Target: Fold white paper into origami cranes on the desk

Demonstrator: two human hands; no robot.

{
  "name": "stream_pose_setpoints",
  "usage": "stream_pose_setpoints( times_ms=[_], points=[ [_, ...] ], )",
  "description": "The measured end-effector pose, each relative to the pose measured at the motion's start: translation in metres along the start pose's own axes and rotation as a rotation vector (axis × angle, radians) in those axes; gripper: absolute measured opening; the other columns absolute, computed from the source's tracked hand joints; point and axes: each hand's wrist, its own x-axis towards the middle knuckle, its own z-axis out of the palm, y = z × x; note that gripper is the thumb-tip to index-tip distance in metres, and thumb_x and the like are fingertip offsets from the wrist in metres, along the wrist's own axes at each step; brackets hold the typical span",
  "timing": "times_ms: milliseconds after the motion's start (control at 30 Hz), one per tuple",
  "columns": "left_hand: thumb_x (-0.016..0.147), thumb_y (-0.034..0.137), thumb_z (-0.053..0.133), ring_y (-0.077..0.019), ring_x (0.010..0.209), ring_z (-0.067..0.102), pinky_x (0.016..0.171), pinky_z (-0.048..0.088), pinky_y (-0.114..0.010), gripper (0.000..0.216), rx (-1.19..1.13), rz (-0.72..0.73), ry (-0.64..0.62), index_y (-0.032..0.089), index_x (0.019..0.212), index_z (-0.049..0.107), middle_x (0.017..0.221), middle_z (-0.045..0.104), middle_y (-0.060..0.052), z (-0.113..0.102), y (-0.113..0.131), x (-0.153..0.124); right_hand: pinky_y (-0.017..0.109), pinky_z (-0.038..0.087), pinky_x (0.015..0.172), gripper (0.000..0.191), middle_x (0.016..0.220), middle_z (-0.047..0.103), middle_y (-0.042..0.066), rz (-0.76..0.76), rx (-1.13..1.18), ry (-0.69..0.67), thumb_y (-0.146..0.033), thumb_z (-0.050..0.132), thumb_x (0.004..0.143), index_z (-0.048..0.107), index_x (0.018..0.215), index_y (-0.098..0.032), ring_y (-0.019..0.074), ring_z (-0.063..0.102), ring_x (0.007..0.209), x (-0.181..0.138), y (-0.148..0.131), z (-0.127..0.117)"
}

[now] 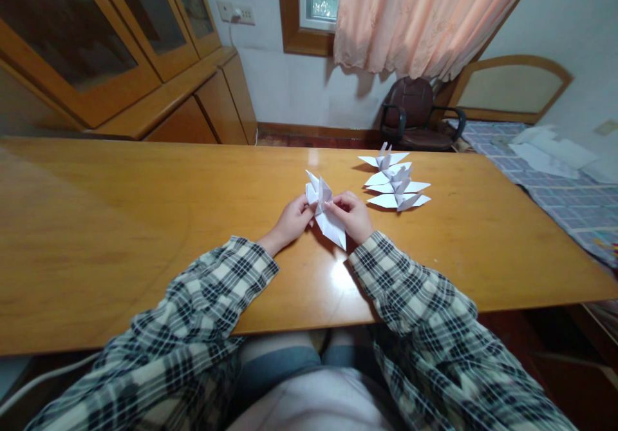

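A partly folded white paper figure (327, 217) is held just above the wooden table (120, 225), near its middle. My left hand (291, 221) pinches its left side, fingers closed on the paper. My right hand (354, 214) grips its right side, fingers curled over the top fold. One long white point of the paper sticks down toward me between the wrists. Both arms wear plaid sleeves.
Three finished white paper cranes (396, 183) lie in a row right of my hands. A dark armchair (415, 115) stands beyond the table. A checked bed cover (570, 192) with white sheets is at the right. Wooden glass-door cabinets (120, 44) fill the left.
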Motion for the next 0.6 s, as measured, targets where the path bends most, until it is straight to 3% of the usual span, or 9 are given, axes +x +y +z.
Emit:
stream_pose_setpoints(
  times_ms=[367, 533, 600],
  points=[
    [0.079, 0.071, 0.059, -0.0131, 0.056, 0.054, 0.052, 0.044, -0.024, 0.058, -0.088, -0.013, -0.081, 0.015, 0.094, 0.060, 0.070, 0.060, -0.001, 0.0013, 0.0038, -0.0017, 0.026, 0.038, 0.056, 0.037, 0.068, 0.052, -0.003, 0.098, 0.120, -0.058, -0.055, 0.067, 0.078, 0.054, 0.075, -0.021, 0.0128, 0.046, 0.061, -0.0004, 0.0013, 0.0028],
    [0.065, 0.062, 0.079, -0.0180, 0.078, 0.061, 0.069, 0.049, -0.027, 0.066, -0.031, 0.036, -0.105, 0.015, 0.106, 0.059, 0.092, 0.066, -0.006, 0.0023, 0.0003, -0.0030, 0.027, 0.037, 0.057, 0.040, 0.067, 0.052, -0.004, 0.106, 0.184, -0.053, -0.057, 0.069, 0.076, 0.051, 0.074, -0.022, 0.0122, 0.045, 0.060, -0.0016, -0.0004, 0.0038],
    [0.070, 0.060, 0.076, -0.0191, 0.084, 0.061, 0.073, 0.049, -0.028, 0.061, 0.028, 0.040, -0.075, 0.014, 0.107, 0.060, 0.097, 0.066, -0.007, 0.0030, -0.0012, -0.0029, 0.027, 0.036, 0.057, 0.041, 0.066, 0.050, -0.004, 0.107, 0.196, -0.055, -0.058, 0.070, 0.075, 0.051, 0.072, -0.021, 0.0120, 0.045, 0.060, -0.0016, 0.0003, 0.0040]
  ],
)
